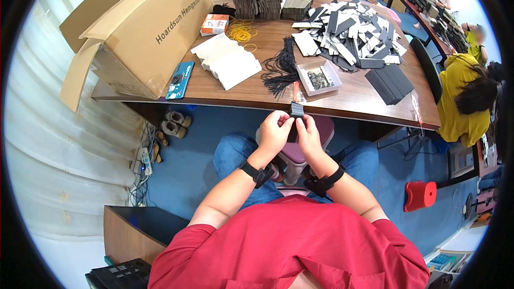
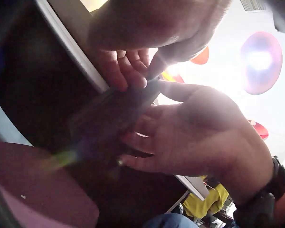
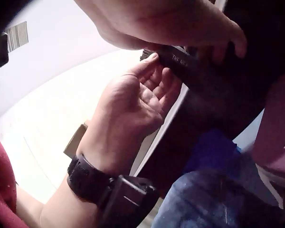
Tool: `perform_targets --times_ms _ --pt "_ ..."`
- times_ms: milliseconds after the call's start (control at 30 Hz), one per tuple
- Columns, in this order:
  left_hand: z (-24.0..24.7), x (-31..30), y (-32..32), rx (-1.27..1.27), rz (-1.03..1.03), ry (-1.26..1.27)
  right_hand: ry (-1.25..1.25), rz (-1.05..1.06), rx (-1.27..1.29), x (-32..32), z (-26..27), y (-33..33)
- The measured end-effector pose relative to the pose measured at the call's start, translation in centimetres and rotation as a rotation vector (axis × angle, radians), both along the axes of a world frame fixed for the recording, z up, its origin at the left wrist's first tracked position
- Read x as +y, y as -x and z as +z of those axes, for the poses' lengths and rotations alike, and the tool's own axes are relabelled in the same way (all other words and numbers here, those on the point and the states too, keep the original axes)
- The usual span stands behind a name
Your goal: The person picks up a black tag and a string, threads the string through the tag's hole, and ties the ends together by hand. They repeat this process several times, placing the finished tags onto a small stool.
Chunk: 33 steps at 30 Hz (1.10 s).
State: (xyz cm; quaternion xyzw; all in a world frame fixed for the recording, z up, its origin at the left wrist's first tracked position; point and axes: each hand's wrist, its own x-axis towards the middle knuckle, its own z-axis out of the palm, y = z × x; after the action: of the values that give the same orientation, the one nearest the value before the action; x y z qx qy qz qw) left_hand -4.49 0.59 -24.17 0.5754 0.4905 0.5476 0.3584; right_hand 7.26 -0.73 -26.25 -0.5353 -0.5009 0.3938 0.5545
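A small stack of black printed tags (image 1: 296, 108) is held between both hands just off the table's front edge. My left hand (image 1: 274, 129) pinches it from the left with thumb and fingertips. On the other side my right hand (image 1: 309, 136) grips it, the thumbs close together at the near end. In the right wrist view pale lettering shows on the flat face of the black tags (image 3: 179, 59). The left wrist view has the stack dark and blurred, with the right hand (image 2: 199, 133) along it. Beyond the hands sits a white box (image 1: 334, 86) of small metal pieces.
On the wooden table (image 1: 350, 96) lie a heap of black and white tags (image 1: 342, 32), a neat black card stack (image 1: 390, 84), black cords (image 1: 281, 67), yellow rubber bands (image 1: 242, 31) and white sheets (image 1: 227, 63). A cardboard box (image 1: 155, 32) stands left. A stool (image 1: 323, 128) is below.
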Motion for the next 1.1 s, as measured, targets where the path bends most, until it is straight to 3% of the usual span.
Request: perform_targets --times_ms 200,400,533,700,1100 --pt "0.2 0.1 0.2 0.049 -0.035 -0.062 -0.062 -0.008 -0.415 -0.2 2.9 -1.9" --pt "0.7 0.7 0.8 -0.042 -0.133 0.151 0.044 0.163 -0.373 0.6 4.4 -2.9" --pt "1.4 0.4 0.5 0.061 -0.066 0.043 0.108 0.218 -0.264 1.1 3.1 -3.2" --pt "2.1 -1.0 0.0 0.296 0.065 -0.258 -0.054 -0.038 -0.248 -0.2 3.4 -1.7" --pt "2.1 0.0 0.3 0.22 0.014 -0.22 -0.152 -0.077 -0.49 0.0 4.1 -2.1"
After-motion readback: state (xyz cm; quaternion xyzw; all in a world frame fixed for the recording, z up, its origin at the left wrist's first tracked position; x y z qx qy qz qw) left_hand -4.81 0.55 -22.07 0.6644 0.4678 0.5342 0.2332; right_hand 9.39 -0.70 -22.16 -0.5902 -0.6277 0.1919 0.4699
